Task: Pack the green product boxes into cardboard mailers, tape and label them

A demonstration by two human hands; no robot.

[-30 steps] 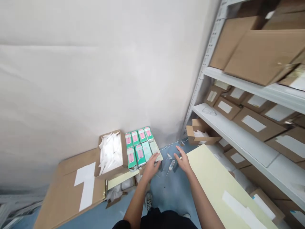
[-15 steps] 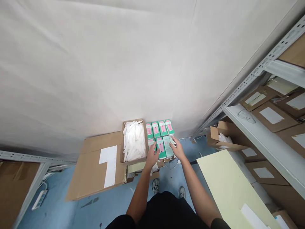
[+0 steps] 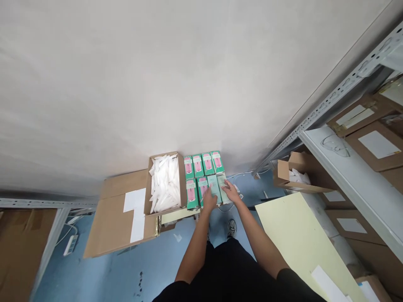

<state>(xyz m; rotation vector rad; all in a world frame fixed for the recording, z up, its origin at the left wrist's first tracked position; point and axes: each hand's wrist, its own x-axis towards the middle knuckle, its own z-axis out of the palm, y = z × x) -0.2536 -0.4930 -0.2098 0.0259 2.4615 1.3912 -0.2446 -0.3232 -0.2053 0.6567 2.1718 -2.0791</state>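
Two rows of small cartons stand side by side. The back row has green cartons with pink pictures [image 3: 207, 162]. At the front left are more of these green-and-pink cartons [image 3: 191, 193]; two pale green cartons [image 3: 213, 184] close the row at the right. My left hand [image 3: 209, 200] lies over the front row, where a green-and-pink carton meets a pale green one, its fingers apart. On the rightmost pale green carton [image 3: 221, 183] rests my right hand [image 3: 231, 192], fingers spread. Neither hand visibly grips a carton.
Left of the cartons is an open cardboard box [image 3: 147, 197] full of white slim packets [image 3: 165, 180]. A large cardboard sheet [image 3: 110, 218] with white paper lies beyond it. Metal shelving [image 3: 346, 167] with boxes stands at right, near a pale yellow board [image 3: 292, 230].
The view has shifted, and the cartons appear further left. My left hand has moved rightward along the front row. Two pale green cartons now show at the front right, where one showed clearly before.
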